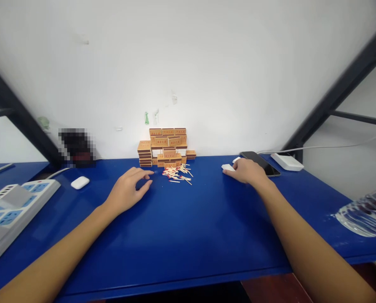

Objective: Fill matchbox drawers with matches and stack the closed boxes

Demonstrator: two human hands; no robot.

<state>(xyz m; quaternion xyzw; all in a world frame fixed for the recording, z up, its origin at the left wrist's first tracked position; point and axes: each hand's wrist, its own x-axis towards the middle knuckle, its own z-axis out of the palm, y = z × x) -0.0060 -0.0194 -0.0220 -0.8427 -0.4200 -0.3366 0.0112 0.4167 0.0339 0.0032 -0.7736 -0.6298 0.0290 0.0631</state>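
Stacked matchboxes form a block against the wall at the back of the blue table. In front of them lies a loose pile of matches with red heads. My left hand hovers just left of the matches, thumb and fingers apart, holding nothing. At the right, my right hand has its fingers on a small white object, partly hidden by the fingers. A dark phone lies right behind that hand.
A power strip lies at the left edge, with a white earbud case nearby. Back right is a white box beside a cable. A clear plastic bottle lies at the far right. Dark slanted frame bars stand on both sides.
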